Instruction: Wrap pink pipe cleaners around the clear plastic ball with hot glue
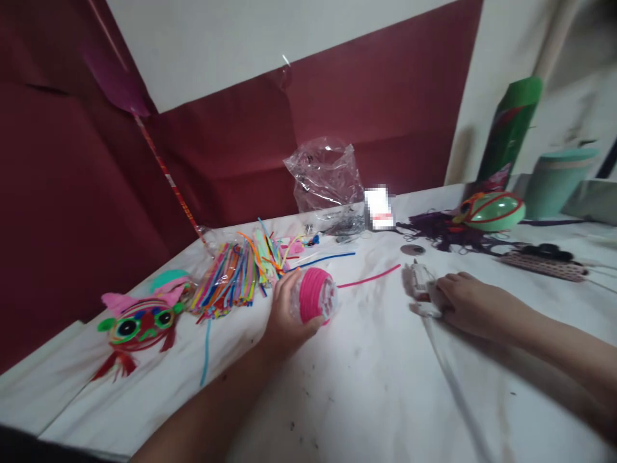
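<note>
My left hand is wrapped round a clear round ball with a wide band of bright pink pipe cleaner wound about it. To the right of the ball, a loose pink pipe cleaner lies on the table. My right hand rests low over the table, its fingers bent, right beside a small white glue gun whose nozzle points away from me. Its cord trails toward the near edge. The fingertips are blurred at the glue gun's handle, so whether they grip it cannot be made out.
On the left sits a decorated face with pink ears beside a bundle of colourful pipe cleaners. Behind stands a clear plastic bag. A green balloon-like piece, purple strands and a pale green bin are at the right.
</note>
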A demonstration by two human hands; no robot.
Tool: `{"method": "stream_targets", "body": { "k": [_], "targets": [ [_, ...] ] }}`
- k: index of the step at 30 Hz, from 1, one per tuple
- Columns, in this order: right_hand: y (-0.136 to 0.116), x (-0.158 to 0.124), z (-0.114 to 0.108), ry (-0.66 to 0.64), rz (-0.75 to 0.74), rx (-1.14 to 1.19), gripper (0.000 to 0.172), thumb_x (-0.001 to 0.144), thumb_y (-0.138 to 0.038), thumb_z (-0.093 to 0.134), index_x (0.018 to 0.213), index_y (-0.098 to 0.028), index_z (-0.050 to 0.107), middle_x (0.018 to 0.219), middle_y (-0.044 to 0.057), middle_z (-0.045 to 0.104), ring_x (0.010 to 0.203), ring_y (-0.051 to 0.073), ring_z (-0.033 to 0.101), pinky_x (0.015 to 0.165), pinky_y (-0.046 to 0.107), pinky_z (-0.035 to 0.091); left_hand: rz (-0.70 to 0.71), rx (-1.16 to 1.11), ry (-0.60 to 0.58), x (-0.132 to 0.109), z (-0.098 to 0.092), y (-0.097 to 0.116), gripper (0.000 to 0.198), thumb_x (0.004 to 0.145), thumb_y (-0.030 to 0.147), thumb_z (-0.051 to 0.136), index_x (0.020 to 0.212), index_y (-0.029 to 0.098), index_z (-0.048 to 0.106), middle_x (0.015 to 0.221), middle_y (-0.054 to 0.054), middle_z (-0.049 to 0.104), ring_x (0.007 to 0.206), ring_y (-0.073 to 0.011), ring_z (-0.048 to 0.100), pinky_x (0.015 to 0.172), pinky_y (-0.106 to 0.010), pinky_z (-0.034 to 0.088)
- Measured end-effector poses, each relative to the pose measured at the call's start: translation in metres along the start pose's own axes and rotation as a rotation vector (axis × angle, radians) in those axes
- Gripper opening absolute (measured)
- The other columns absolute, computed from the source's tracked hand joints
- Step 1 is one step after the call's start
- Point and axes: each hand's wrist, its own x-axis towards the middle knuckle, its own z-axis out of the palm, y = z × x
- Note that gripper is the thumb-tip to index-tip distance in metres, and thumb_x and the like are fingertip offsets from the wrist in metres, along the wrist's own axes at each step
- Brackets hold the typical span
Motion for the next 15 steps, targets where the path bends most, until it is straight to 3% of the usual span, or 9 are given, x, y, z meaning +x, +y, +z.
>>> {"method": "stream_targets", "body": {
  "k": [5, 9, 13, 15],
  "targets": [
    [0.000, -0.003, 0.000, 0.087, -0.014, 0.041, 0.003, 0.078, -0.022, 0.050, 0.076, -0.022, 0.052, 0.081, 0.014, 0.064, 0.077, 0.029, 0.063, 0.064, 0.037, 0.046, 0.013, -0.040, 0.002, -0.001, -0.002, 0.001, 0.081, 0.067, 0.049, 0.074, 0.135, 0.021, 0.042, 0.138, -0.015, 0.045, 0.133, -0.0366, 0.042, 0.112, -0.058, 0.032],
    [-0.006, -0.009, -0.004, 0.223, -0.116, 0.435, 0.023, 0.087, -0.036, 0.048, 0.099, -0.023, 0.063, 0.095, 0.010, 0.072, 0.079, 0.025, 0.069, 0.067, 0.033, 0.054, 0.016, -0.048, -0.015, -0.001, -0.002, 0.001, 0.081, 0.065, 0.043, 0.077, 0.135, 0.020, 0.043, 0.138, -0.015, 0.045, 0.134, -0.0371, 0.040, 0.113, -0.058, 0.030],
    [-0.038, -0.021, -0.017, 0.113, -0.200, 0.686, 0.034, 0.091, -0.048, 0.047, 0.104, -0.030, 0.073, 0.088, 0.005, 0.078, 0.072, 0.024, 0.073, 0.052, 0.027, 0.057, -0.078, -0.096, -0.033, -0.001, -0.003, 0.003, 0.083, 0.062, 0.041, 0.080, 0.134, 0.021, 0.044, 0.139, -0.015, 0.045, 0.135, -0.0379, 0.039, 0.114, -0.057, 0.029],
    [-0.059, -0.026, -0.027, 0.065, -0.244, 0.718, 0.032, 0.090, -0.048, 0.049, 0.102, -0.031, 0.074, 0.087, 0.003, 0.078, 0.071, 0.023, 0.074, 0.053, 0.026, 0.058, -0.162, -0.129, -0.022, -0.001, -0.003, 0.004, 0.085, 0.060, 0.040, 0.081, 0.134, 0.020, 0.044, 0.139, -0.015, 0.045, 0.135, -0.0387, 0.039, 0.114, -0.057, 0.029]
  ]
}}
